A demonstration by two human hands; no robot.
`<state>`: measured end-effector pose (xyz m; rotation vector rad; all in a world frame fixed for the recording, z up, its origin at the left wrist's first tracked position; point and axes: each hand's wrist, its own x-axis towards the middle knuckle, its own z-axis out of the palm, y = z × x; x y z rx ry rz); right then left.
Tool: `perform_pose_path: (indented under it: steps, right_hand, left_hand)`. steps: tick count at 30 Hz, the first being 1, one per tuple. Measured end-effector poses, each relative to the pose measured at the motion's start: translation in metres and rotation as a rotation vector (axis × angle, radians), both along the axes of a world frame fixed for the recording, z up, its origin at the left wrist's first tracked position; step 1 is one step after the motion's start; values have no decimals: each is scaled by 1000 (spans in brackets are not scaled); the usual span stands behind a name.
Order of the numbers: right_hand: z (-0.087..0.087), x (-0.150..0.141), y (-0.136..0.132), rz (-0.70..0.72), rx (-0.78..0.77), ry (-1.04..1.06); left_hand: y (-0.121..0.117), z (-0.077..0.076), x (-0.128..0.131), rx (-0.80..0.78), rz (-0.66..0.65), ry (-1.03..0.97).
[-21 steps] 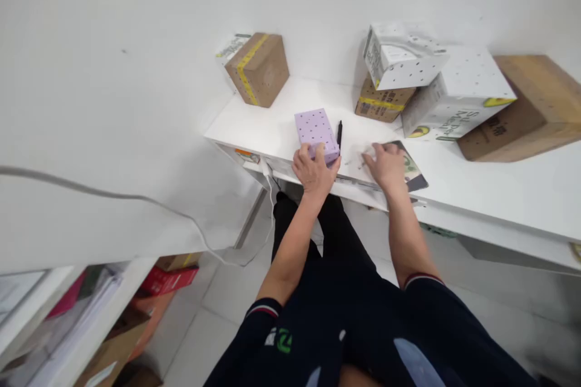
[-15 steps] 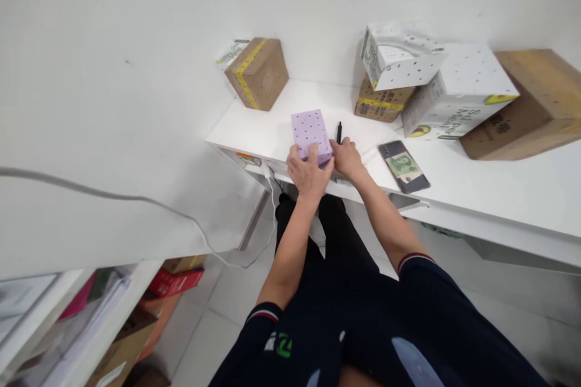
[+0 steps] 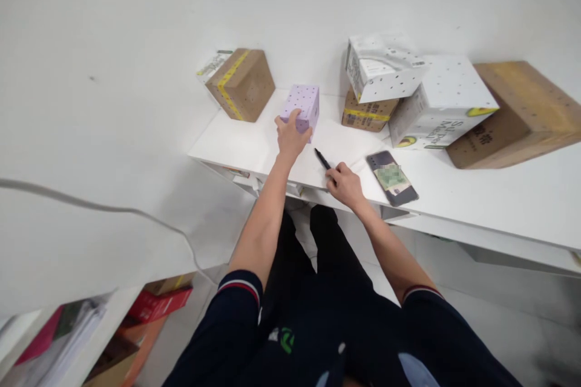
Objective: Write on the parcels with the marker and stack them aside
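Note:
A purple box with dark dots (image 3: 305,100) is on the white desk (image 3: 254,151), toward the wall. My left hand (image 3: 291,134) grips its near end, fingers over the top and thumb at the right side. Closer to the front edge, my right hand (image 3: 344,183) is closed on the end of a black pen (image 3: 322,159), whose other end points away toward the box. To the right of this hand lies a dark phone (image 3: 402,188) with a green banknote on its back.
A brown carton with yellow tape (image 3: 254,81) stands at the back left. At the right, a white carton (image 3: 385,63) rests on a small brown carton (image 3: 367,116), beside a larger white carton (image 3: 454,103) and a big brown carton (image 3: 517,127). A grey cable (image 3: 113,208) hangs at left.
My left hand has moved the purple box away from me toward the wall. My right hand has drawn apart from it, and the pen has tilted to the left.

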<state>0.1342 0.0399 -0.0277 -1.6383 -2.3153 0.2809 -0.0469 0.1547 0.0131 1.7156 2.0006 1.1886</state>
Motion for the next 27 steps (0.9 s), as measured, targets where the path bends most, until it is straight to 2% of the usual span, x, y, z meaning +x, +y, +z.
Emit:
perform_pose_path:
  steps: [4,8,10,12,14,15,17,19,20,21,22,24,27]
  right_hand:
    - [-3,-2,2,2,48,8]
    - [-4,-2,3,1,73,12]
    - [-5,-2,3,-1,89,30]
    - [-8,0,3,-2,111,63]
    - [-10,0,3,2,143,102]
    - [-11,1,3,4,159,120]
    - [-12,1,3,7,185,150]
    - [-13,1,3,4,203,180]
    - [-13,1,3,1,209,198]
    - [-13,1,3,0,211,217]
    - [-13,1,4,-1,212,236]
    - [-12,1,4,1,209,272]
    - [-11,2,4,8,206,294]
  left_hand:
    - [46,-5,18,23,-104,-61]
    - [86,-22,32,70,-255,-194]
    - [99,-30,32,96,-365,-280]
    - [105,-31,22,154,-440,-308]
    - [103,-24,0,251,-394,-263]
    - [101,-16,-16,305,-308,-229]
    - [94,1,-55,341,-12,-172]
    - [89,19,-96,306,279,-144]
    - [87,26,-116,279,382,-127]
    - [86,31,-135,226,432,-109]
    - [86,35,-151,178,451,-97]
    - [88,37,-177,53,366,-109]
    - [93,34,-193,2,232,-141]
